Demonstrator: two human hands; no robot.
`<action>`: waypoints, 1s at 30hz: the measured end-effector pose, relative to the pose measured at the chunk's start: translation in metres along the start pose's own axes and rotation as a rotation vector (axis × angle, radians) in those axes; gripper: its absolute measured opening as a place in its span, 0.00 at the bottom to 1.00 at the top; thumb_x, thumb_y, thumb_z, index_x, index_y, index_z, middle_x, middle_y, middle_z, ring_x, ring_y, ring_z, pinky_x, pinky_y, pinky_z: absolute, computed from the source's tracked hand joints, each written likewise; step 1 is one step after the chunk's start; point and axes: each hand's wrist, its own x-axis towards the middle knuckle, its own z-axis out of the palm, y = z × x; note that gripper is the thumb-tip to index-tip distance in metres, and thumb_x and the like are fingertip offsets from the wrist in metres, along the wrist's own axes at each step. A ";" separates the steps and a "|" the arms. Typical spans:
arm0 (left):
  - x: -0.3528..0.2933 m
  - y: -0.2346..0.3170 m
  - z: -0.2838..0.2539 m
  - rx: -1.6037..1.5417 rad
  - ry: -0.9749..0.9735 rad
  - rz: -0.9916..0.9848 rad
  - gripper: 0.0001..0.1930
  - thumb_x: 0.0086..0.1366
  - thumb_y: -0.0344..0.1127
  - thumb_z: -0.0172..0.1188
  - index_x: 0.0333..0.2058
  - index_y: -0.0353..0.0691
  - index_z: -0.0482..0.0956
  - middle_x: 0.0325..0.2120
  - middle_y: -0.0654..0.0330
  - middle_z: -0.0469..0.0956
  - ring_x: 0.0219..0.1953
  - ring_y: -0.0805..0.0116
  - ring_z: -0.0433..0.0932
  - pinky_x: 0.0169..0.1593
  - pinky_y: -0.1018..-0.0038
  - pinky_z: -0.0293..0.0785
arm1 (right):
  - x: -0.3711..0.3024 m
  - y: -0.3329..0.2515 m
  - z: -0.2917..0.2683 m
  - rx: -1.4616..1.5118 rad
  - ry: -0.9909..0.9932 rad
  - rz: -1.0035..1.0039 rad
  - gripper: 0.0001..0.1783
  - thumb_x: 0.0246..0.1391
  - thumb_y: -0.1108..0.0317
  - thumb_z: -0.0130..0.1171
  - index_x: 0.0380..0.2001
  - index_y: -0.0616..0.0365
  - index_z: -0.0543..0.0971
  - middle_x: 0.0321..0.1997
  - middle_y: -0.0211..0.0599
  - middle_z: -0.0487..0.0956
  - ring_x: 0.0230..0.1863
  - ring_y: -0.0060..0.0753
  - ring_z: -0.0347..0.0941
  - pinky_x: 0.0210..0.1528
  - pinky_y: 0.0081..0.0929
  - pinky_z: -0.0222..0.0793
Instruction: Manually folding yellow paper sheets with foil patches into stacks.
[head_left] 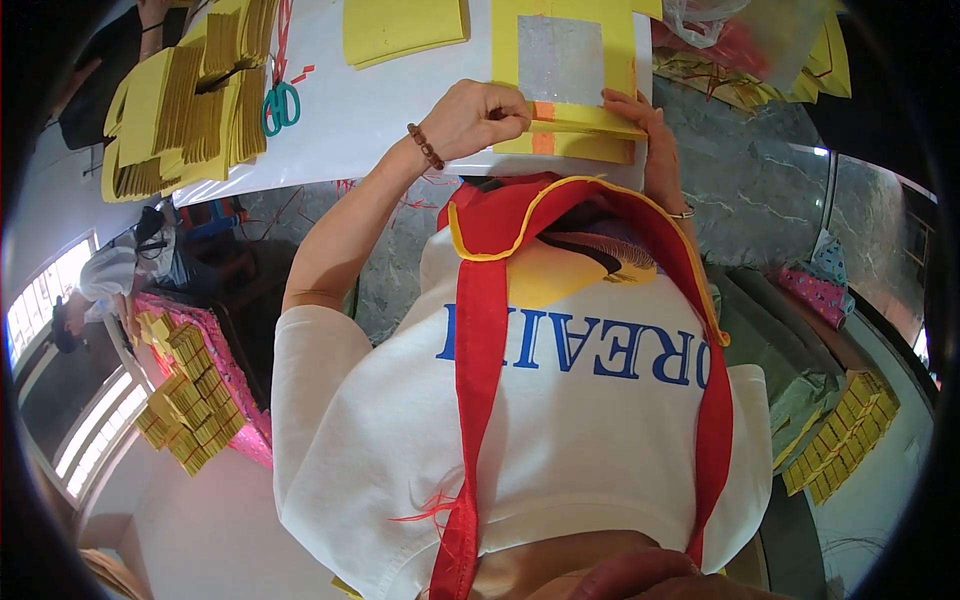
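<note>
A yellow paper sheet [620, 40] with a silver foil square [560, 58] and an orange stripe lies at the near edge of a white table [380, 120]. My left hand [480, 115], with a bead bracelet on the wrist, pinches the folded near edge of that sheet. My right hand [645, 125] presses on the same fold from the right side. A thin bracelet shows on my right wrist. A red strap with yellow trim [480, 330] hangs over my white shirt below.
Stacks of folded yellow papers [190, 100] and green-handled scissors [281, 105] lie on the table's left. More yellow sheets [400, 30] sit at the top. Folded paper piles fill a pink bin [190, 400] lower left and a pile [840, 430] lower right. Another person [110, 275] sits at left.
</note>
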 end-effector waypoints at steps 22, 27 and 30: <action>0.005 -0.009 -0.002 -0.203 -0.021 -0.029 0.08 0.57 0.33 0.55 0.29 0.34 0.77 0.18 0.66 0.74 0.22 0.81 0.67 0.27 0.80 0.65 | -0.001 -0.002 -0.002 -0.328 -0.045 -0.183 0.13 0.44 0.78 0.61 0.36 0.55 0.76 0.54 0.36 0.73 0.64 0.41 0.54 0.64 0.36 0.48; 0.006 -0.009 -0.004 -0.223 -0.047 -0.026 0.09 0.58 0.34 0.54 0.30 0.34 0.77 0.18 0.66 0.74 0.22 0.81 0.67 0.27 0.81 0.65 | -0.001 0.001 -0.003 -0.300 -0.029 -0.185 0.14 0.44 0.78 0.61 0.37 0.55 0.76 0.54 0.36 0.73 0.64 0.41 0.55 0.64 0.36 0.48; 0.007 -0.013 -0.002 -0.222 -0.038 -0.018 0.09 0.58 0.34 0.54 0.30 0.34 0.78 0.18 0.65 0.74 0.22 0.81 0.67 0.27 0.81 0.65 | 0.000 0.000 -0.003 -0.316 -0.034 -0.201 0.16 0.43 0.80 0.59 0.38 0.55 0.76 0.54 0.36 0.73 0.63 0.41 0.56 0.64 0.36 0.49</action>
